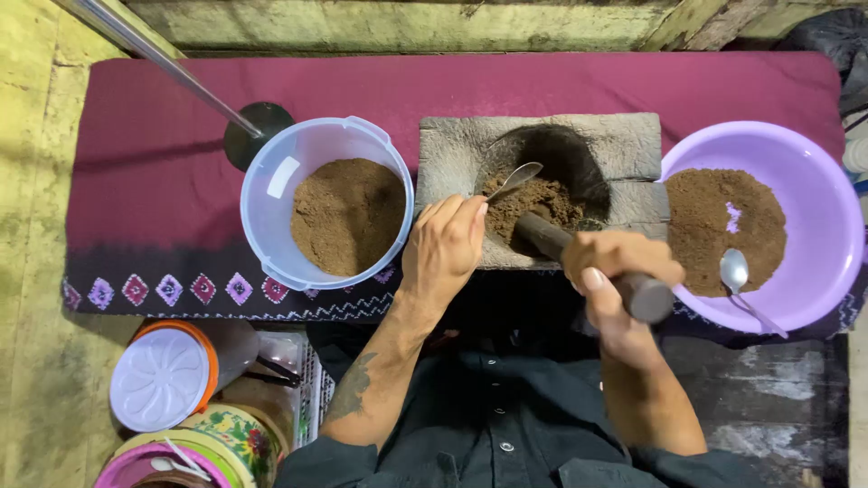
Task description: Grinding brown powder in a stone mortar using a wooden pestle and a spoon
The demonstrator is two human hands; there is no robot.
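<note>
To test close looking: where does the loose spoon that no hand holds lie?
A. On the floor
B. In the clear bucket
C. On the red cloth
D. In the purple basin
D: the spoon lies on the brown powder inside the purple basin, away from both hands.

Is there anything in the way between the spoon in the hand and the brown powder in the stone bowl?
Nothing visible. The left hand holds the spoon right over the brown powder in the stone mortar. The pestle, held by the right hand, enters beside it, not between them.
</note>
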